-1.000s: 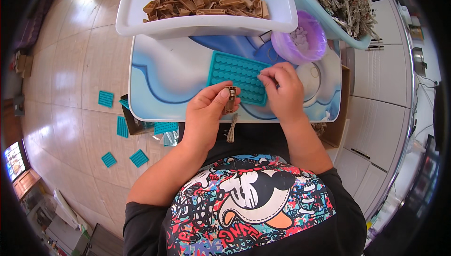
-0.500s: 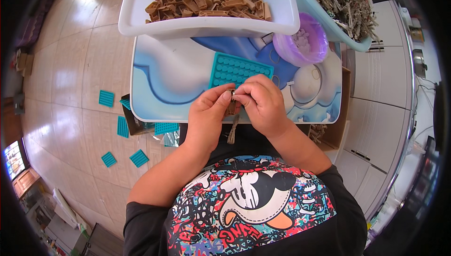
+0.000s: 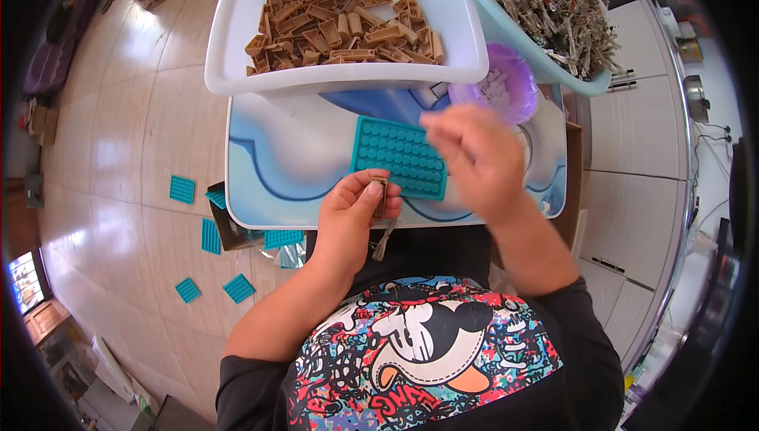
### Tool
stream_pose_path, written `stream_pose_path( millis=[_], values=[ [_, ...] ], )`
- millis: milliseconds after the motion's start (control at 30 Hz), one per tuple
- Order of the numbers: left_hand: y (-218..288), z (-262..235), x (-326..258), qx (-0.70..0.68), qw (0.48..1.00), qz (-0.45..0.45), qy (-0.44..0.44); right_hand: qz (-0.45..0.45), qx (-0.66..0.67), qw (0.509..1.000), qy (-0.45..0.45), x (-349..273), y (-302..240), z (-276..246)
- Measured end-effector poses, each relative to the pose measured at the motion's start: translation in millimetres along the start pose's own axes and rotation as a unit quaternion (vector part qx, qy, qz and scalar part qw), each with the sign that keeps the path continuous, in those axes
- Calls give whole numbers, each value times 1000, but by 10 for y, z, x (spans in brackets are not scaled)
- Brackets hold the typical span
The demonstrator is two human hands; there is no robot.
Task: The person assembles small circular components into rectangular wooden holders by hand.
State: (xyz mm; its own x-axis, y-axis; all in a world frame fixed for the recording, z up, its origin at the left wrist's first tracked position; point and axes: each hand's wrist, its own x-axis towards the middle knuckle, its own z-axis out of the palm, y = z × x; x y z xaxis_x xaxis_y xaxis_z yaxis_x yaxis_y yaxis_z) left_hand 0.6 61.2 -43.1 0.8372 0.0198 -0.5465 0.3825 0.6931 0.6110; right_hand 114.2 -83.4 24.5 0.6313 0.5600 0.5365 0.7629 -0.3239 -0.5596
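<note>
Pinching brown piece (image 3: 379, 194), left hand (image 3: 352, 217)

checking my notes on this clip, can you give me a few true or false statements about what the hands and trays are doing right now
1. The left hand pinches a small brown piece at the near edge of the table. True.
2. The right hand lies flat on the teal studded mat. False: it is raised above the mat, blurred, and its grip cannot be told.
3. The white tray holds brown pieces. True.
4. The purple bowl sits left of the white tray. False: it sits to the tray's right, beside the pale blue tub of greyish bits.
5. Teal squares lie on the floor to the person's left. True.
</note>
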Motion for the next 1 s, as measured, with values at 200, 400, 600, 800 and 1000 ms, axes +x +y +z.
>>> stream_pose_path(
  millis=[200,400,600,800,1000],
  values=[
    [45,42,9,-1,1000,-6,-7,-84,-214,963,-140,976,588,92],
    [78,54,-9,-22,1000,-10,-4,28,-308,880,-361,1365,771,505],
    [165,108,-86,-46,999,-3,-12,-37,-203,961,-186,1253,362,166],
    [139,111,-168,-78,996,-14,-42,-34,-63,997,28,140,-94,209],
    [55,202,-217,-78,994,-27,-67,-36,-52,998,9,-570,-178,277]
  ],
)
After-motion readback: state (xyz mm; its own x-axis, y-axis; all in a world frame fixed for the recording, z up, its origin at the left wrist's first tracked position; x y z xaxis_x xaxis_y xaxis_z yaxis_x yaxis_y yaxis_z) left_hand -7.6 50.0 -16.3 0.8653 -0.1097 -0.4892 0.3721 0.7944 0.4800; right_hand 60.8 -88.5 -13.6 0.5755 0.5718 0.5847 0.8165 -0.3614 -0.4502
